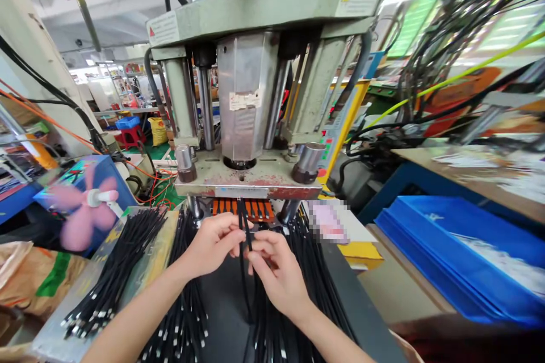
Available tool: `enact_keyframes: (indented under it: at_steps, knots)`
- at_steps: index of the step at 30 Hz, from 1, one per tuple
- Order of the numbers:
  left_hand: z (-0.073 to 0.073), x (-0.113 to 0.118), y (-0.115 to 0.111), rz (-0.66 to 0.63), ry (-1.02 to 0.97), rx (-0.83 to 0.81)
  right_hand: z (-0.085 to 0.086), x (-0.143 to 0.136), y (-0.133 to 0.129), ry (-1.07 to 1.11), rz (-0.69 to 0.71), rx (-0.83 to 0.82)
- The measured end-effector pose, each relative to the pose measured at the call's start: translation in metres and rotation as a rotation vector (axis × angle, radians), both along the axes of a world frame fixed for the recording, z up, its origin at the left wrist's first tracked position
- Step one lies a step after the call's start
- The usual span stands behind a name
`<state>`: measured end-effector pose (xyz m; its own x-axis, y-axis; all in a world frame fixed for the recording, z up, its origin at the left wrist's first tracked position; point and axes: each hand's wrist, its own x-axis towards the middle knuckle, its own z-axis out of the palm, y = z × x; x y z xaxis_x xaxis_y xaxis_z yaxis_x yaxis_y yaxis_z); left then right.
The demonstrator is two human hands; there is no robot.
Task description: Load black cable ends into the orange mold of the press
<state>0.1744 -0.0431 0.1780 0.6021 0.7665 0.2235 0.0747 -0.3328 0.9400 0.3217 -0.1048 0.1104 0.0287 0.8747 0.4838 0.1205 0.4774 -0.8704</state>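
Right in front of the press, my left hand [219, 241] pinches a black cable [243, 281] between thumb and fingers. My right hand [276, 272] is closed on the same cable, or on a second strand beside it; I cannot tell which. The cable hangs down in a loop below my hands, and its upper end runs up toward the press. Behind my fingers lies an orange slotted fixture [261, 210] with dark cable pieces in its slots, under the plate of the press [251, 178].
Bundles of black cables with metal ends lie left [117, 261] and right [323, 289] of my hands. A pink fan [87, 201] spins at left. Blue trays [443, 255] stand at right. Thick vertical posts flank the press, and a paper sheet [355, 224] lies beside it.
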Motion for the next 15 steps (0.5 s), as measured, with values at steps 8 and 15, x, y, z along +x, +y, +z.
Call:
enact_keyframes:
  at_steps: [8,15]
  knots:
    - [-0.012,0.003,0.009,0.136,-0.116,-0.090,0.001,0.000,0.003,-0.365,0.135,-0.066]
    - [-0.081,-0.057,0.043,0.660,0.051,0.064,-0.044,-0.009,-0.004,-0.765,0.405,-0.363]
